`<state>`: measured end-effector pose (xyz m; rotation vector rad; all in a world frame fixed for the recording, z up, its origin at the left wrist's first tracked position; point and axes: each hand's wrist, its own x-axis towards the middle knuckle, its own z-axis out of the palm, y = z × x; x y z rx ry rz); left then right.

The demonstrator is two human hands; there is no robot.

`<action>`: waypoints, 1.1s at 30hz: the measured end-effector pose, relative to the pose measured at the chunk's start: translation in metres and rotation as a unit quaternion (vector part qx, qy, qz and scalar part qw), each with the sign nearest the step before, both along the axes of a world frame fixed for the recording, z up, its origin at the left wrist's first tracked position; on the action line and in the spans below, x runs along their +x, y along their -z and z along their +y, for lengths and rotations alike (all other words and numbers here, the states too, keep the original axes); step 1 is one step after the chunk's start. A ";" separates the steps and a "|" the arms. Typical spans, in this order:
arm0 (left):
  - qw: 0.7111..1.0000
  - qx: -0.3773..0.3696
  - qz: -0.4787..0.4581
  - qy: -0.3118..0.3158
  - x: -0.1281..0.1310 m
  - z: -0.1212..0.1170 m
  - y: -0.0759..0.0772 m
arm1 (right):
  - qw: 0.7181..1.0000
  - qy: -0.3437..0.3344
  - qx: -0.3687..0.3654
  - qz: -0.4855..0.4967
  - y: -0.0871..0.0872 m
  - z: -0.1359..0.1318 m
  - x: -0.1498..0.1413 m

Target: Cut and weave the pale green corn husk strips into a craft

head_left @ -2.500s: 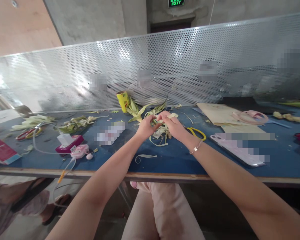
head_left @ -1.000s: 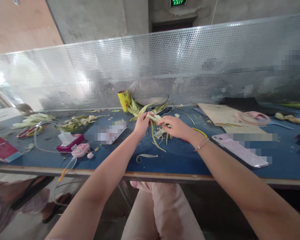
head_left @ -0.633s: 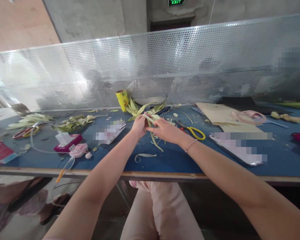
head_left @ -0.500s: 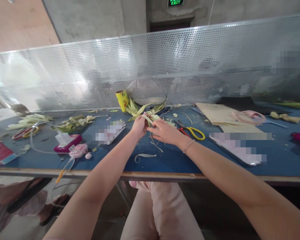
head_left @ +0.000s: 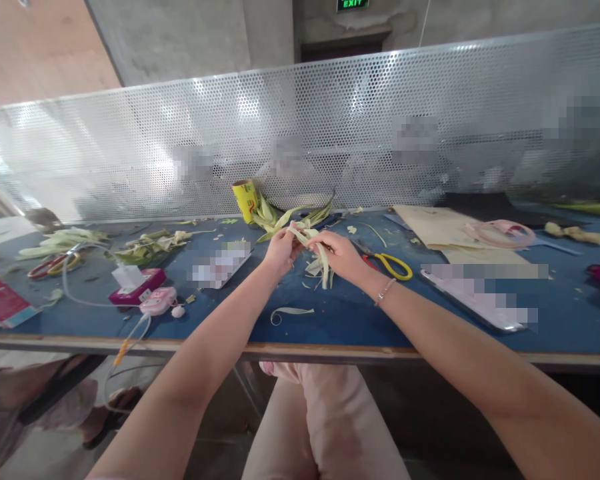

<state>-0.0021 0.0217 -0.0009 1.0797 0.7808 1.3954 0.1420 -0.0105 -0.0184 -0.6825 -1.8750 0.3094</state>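
Basically, the pale leaf strip runs between both hands, drooping downward.

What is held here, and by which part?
A pale leaf strip: the left hand grips its upper end, the right hand pinches it partway along, and the lower end hangs loose.

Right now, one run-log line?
left hand: holding pale leaf strip | right hand: holding same strip | nearby: yellow-handled tool, curled strip, yellow tube
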 end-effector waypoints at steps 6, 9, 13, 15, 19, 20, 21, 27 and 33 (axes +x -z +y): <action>0.999 0.006 0.023 0.026 0.002 -0.006 -0.002 | 0.984 0.029 -0.138 0.112 -0.003 0.002 0.000; 0.997 0.039 0.049 0.041 0.004 -0.009 -0.001 | 0.968 0.033 -0.201 0.148 0.000 0.008 0.000; 0.990 0.094 0.098 0.048 0.005 -0.009 0.001 | 0.942 0.015 -0.280 0.185 0.000 0.010 -0.002; 0.986 0.109 0.125 0.038 0.005 -0.009 0.002 | 0.931 0.000 -0.311 0.190 -0.001 0.007 -0.004; 0.972 0.148 0.183 0.022 0.003 -0.009 0.003 | 0.926 -0.001 -0.326 0.190 -0.006 0.001 -0.006; 0.967 0.162 0.196 0.022 0.003 -0.009 0.003 | 0.930 0.002 -0.320 0.184 -0.007 0.000 -0.005; 0.961 0.179 0.208 0.024 0.003 -0.009 0.003 | 0.934 0.007 -0.310 0.176 -0.008 -0.001 -0.005; 0.942 0.248 0.216 0.069 0.001 -0.004 0.006 | 0.945 0.028 -0.283 0.159 -0.009 0.001 -0.002; 0.953 0.225 0.175 0.105 0.002 -0.004 0.008 | 0.948 0.023 -0.276 0.159 -0.005 0.008 0.001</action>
